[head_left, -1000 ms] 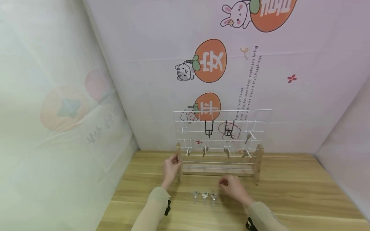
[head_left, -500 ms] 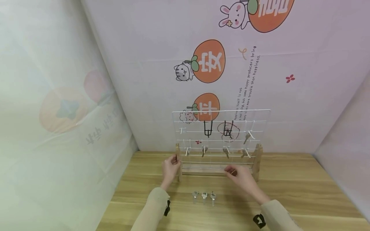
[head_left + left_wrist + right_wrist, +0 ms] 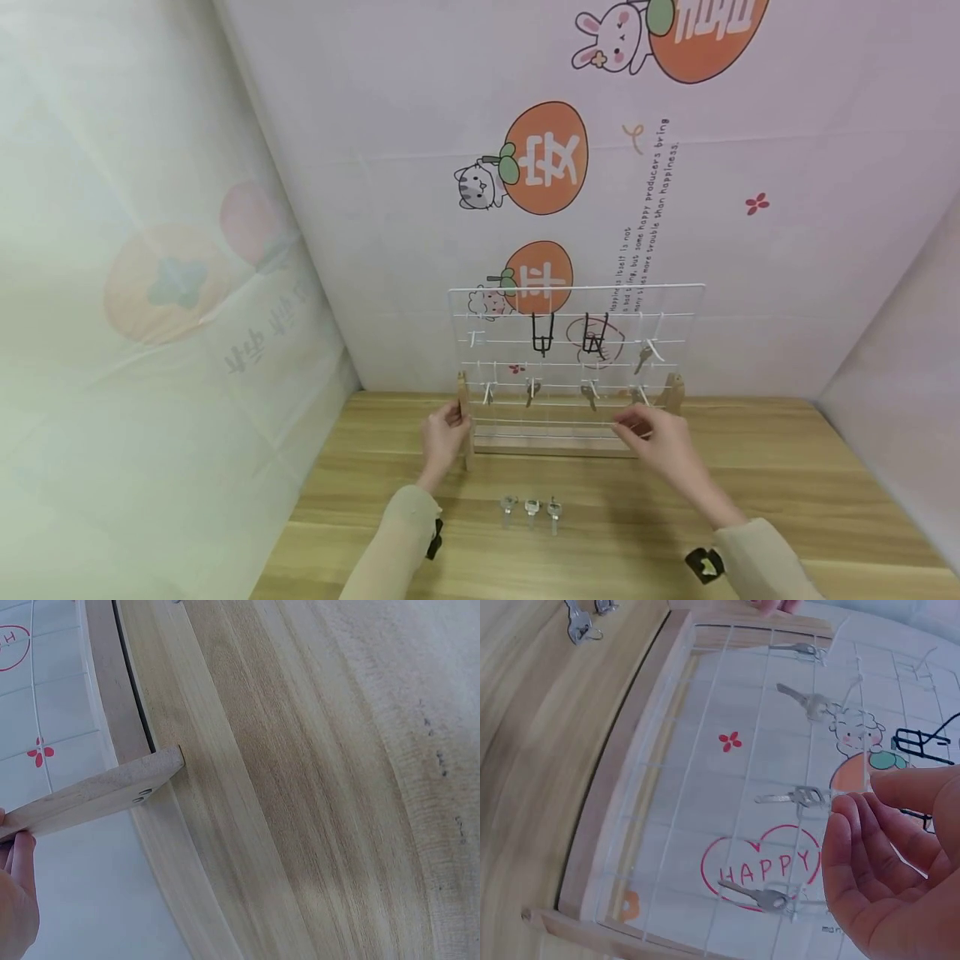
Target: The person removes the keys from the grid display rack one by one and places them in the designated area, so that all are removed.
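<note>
A white wire grid rack (image 3: 577, 287) stands in a wooden base, with several keys on its white hooks. My left hand (image 3: 444, 433) grips its left wooden upright (image 3: 97, 791), thumb and fingers on either side. My right hand (image 3: 660, 442) is in front of the lower right of the grid, fingers curled and thumb close to the fingertips. In the right wrist view, a hanging key (image 3: 791, 796) shows beside those fingertips and another key (image 3: 757, 896) hangs nearby. I cannot tell whether the right fingers hold anything. Three keys (image 3: 532, 508) lie in a row on the table before the rack.
Two black wire hooks (image 3: 542, 335) are on the upper grid. At its upper left is a white hook (image 3: 476, 337) with no key. The wooden tabletop (image 3: 420, 550) meets a printed cloth backdrop (image 3: 390, 250) behind and cloth at both sides.
My right hand has risen from beside the keys on the table and moved right, to the grid's lower right. My left hand has stayed on the upright.
</note>
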`<state>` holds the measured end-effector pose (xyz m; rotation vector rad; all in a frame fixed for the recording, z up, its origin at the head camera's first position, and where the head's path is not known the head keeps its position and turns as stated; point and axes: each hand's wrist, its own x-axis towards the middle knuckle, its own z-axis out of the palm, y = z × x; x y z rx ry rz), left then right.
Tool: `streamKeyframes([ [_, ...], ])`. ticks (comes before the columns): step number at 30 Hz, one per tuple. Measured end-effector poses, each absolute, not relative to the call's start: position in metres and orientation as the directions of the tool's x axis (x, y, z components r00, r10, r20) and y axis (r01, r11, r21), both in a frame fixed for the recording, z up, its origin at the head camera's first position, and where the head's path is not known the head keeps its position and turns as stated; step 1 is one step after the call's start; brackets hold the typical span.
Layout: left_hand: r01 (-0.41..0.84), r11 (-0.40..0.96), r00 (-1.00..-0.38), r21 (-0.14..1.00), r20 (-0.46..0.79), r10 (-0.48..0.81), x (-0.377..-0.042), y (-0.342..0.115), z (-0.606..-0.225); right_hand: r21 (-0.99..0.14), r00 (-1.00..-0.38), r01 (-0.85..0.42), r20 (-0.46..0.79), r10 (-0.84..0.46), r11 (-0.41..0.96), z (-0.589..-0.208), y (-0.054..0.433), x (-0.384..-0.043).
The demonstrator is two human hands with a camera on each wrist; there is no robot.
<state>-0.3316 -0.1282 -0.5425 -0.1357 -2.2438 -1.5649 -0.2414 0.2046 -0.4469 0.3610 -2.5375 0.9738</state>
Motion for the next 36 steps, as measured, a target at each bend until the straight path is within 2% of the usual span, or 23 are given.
streamKeyframes([
  [14,0.306,0.353,-0.915,0.884,0.375,-0.147,-0.331,-0.128,-0.541,-0.591,-0.809,-0.396,0.587,0.038,0.703,-0.419,0.235,-0.252],
  [24,0.309,0.359,-0.911,0.88,0.382,-0.153,-0.331,-0.127,-0.541,-0.662,-0.825,-0.36,0.555,0.107,0.657,-0.408,0.25,-0.267],
  [36,0.31,0.369,-0.911,0.876,0.384,-0.147,-0.33,-0.127,-0.539,-0.669,-0.847,-0.32,0.519,0.113,0.671,-0.402,0.252,-0.28],
])
